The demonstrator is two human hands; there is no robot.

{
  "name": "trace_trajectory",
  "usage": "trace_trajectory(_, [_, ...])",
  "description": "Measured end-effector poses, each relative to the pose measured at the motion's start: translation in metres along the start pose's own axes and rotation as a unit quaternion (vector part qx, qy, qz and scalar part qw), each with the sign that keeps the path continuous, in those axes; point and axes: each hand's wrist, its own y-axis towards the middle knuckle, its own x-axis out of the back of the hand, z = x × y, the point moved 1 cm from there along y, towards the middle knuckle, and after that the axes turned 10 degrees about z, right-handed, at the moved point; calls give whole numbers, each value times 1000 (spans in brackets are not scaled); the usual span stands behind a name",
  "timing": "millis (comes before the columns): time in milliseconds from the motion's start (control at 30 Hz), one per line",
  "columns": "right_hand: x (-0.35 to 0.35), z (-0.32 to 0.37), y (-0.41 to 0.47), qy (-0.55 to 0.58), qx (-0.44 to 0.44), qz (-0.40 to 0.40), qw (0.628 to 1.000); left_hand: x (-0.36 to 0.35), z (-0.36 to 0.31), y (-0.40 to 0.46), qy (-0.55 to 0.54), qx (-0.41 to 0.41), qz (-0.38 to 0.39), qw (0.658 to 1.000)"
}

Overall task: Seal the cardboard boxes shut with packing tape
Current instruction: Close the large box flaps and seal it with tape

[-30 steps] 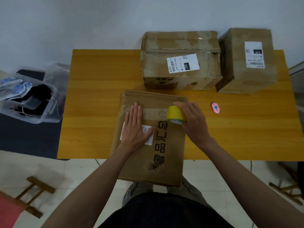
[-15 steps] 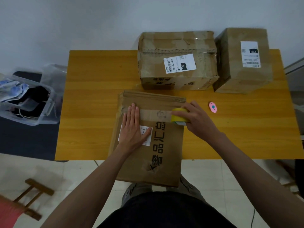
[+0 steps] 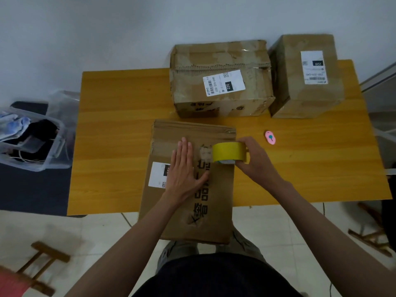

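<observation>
Bin point(image 3: 32, 144) sits off table's left edge, clear plastic, dark stuff and cords inside. Table point(image 3: 120, 125) is yellow wood.

Box point(image 3: 188, 211) lies flat at near edge, long axis running away from the person, near end hanging over the edge. White label point(image 3: 157, 174) on its left part. Left hand point(image 3: 185, 168) lies flat on the lid, fingers straight and together, holding nothing, tips on the tape strip point(image 3: 203, 152). Strip runs crosswise, left to right, across the far part of the lid.

Roll point(image 3: 230, 152) is yellow, upright on edge at box's right side, touching the lid or just above it; can't tell which. Right hand point(image 3: 257, 159) is clamped round it, thumb on far side, fingers curled under on near side.

Key relation: strip's axis is left-right and the roll is at its right end, so next pull likely goes right, past box's right edge and down the side, w/ left hand pinning the laid part. Right hand is the one on the roll; left is nearer the strip's stuck part.

Cutter point(image 3: 270, 137), pink, lies on table just right of the right hand, apart from it. Two more boxes at the far edge: box 2 point(image 3: 220, 80) behind, box 3 point(image 3: 306, 76) to its right.
</observation>
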Motion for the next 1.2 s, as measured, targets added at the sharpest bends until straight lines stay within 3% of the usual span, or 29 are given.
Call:
trace_trajectory(133, [-10, -11, -7, 41, -34, -4, 999, -16, -45, 1, -34, -27, 3, 999])
trace_trajectory(400, [-8, -4, 2, 40, -3, -30, 999, -22, -84, 14, -92, 82, -24, 992])
trace_trajectory(533, [5, -10, -4, 0, 0, -38, 999, -24, -85, 14, -88, 93, -33, 991])
trace_trajectory(700, [31, -65, -37, -61, -88, -124, 987, -27, -84, 14, -53, 100, -26, 993])
trace_trajectory(1067, [-50, -113, -24, 45, -207, -66, 975, -30, -83, 18, -35, 104, -10, 994])
trace_trajectory(1133, [-59, -112, -16, 106, -256, -71, 958, -27, -81, 17, -53, 88, 0, 995])
trace_trajectory(1200, [-63, -111, -10, 195, -336, -78, 918, -19, -73, 14, -107, 46, -3, 993])
